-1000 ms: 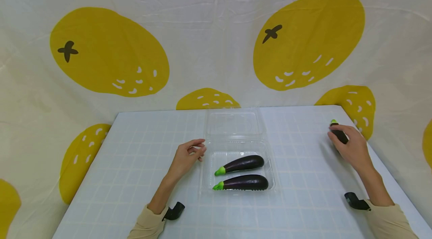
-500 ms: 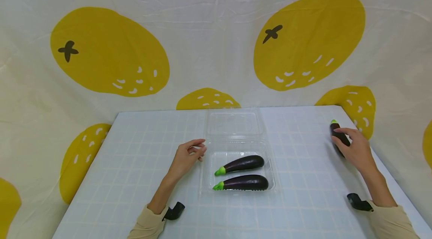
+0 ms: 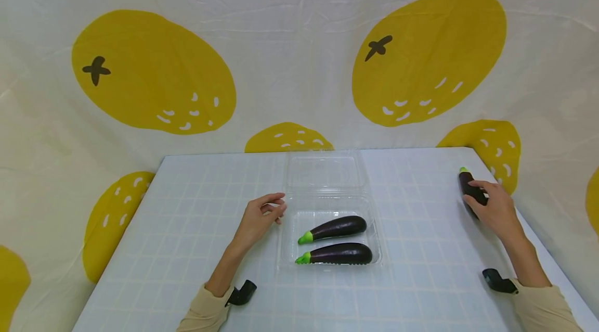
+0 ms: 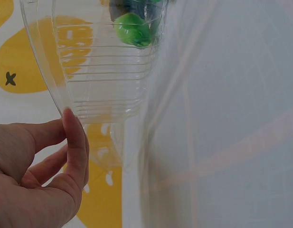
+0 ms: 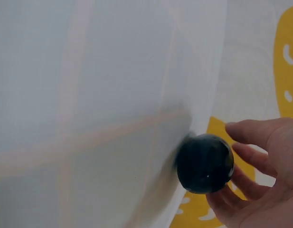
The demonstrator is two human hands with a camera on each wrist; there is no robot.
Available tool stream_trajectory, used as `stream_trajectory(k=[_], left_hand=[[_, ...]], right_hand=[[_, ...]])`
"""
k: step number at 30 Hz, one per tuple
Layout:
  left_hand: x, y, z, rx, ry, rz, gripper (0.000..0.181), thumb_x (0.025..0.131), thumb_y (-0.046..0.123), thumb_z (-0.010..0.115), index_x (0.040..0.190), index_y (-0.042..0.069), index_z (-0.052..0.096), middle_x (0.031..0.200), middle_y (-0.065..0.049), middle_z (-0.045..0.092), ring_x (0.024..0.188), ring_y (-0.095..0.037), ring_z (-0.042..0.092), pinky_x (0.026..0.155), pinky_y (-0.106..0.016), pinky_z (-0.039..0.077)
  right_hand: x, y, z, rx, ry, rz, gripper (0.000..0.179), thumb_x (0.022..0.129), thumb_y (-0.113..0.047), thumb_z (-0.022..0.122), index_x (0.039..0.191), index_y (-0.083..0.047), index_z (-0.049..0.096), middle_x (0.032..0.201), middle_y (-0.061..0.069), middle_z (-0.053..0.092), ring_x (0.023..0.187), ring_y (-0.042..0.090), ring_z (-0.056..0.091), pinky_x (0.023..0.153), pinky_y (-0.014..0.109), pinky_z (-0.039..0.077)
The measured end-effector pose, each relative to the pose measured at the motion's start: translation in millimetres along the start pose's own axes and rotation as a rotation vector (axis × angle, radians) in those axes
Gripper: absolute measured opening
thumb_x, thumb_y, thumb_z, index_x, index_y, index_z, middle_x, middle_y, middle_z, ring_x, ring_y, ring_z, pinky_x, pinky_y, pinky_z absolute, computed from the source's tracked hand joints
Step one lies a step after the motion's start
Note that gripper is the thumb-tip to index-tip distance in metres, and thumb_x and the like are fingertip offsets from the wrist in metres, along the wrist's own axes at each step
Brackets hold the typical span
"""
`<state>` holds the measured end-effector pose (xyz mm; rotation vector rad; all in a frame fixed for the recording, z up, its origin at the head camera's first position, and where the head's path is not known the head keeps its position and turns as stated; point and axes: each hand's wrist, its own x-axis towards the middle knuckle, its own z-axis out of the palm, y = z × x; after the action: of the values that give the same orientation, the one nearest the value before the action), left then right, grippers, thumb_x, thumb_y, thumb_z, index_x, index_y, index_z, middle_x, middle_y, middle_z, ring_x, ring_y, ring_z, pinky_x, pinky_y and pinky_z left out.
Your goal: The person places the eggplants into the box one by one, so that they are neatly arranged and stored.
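Two dark purple eggplants [image 3: 339,227] with green stem ends lie side by side in the base of a clear plastic clamshell container [image 3: 292,259], its lid [image 3: 323,170] folded back. Beside the container's left rim is my left hand [image 3: 259,220], relaxed; its fingertips touch or nearly touch the rim corner [image 4: 63,111]. A third eggplant [image 3: 468,183] lies at the table's right side, green end pointing away. My right hand [image 3: 497,209] holds it loosely, thumb and fingers curved around its thick end [image 5: 205,164]. The far fingers are partly hidden behind it.
A pale checked cloth covers the table [image 3: 206,186]. Behind it hangs a cloth backdrop [image 3: 290,61] with large yellow fruit prints. The table's right edge runs close beside my right hand.
My right hand has slid a little right and toward me along the third eggplant, uncovering more of its stem end. The eggplant itself barely moved. My left hand and the container are unchanged.
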<state>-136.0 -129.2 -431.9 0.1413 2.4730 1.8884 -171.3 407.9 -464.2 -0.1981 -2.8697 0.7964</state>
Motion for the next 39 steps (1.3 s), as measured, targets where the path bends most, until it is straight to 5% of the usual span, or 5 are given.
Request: stream_trajectory(k=[21,39], left_hand=[[-0.3,0.5,-1.3,0.012,-0.01,0.011,0.032,0.097,-0.001,0.068,0.128,-0.01,0.065,0.108,-0.023,0.068,0.071,-0.031,0.069,0.074,-0.05,0.06],[-0.4,0.3,-0.6,0.018,0.001,0.012,0.031,0.097,-0.001,0.068,0.127,-0.009,0.066,0.107,-0.022,0.068,0.072,-0.033,0.069,0.074,-0.051,0.06]], right_hand=[[4.0,10,-17,-0.083,-0.115,0.034,0.065,0.099,-0.032,0.068,0.129,0.022,0.046,0.122,0.048,0.051,0.105,0.061,0.051,0.087,0.071,0.046],[0.7,-15,-25,-0.035,-0.156,0.018,0.071,0.099,-0.038,0.069,0.137,0.017,0.046,0.13,0.042,0.051,0.109,0.055,0.053,0.086,0.064,0.053]])
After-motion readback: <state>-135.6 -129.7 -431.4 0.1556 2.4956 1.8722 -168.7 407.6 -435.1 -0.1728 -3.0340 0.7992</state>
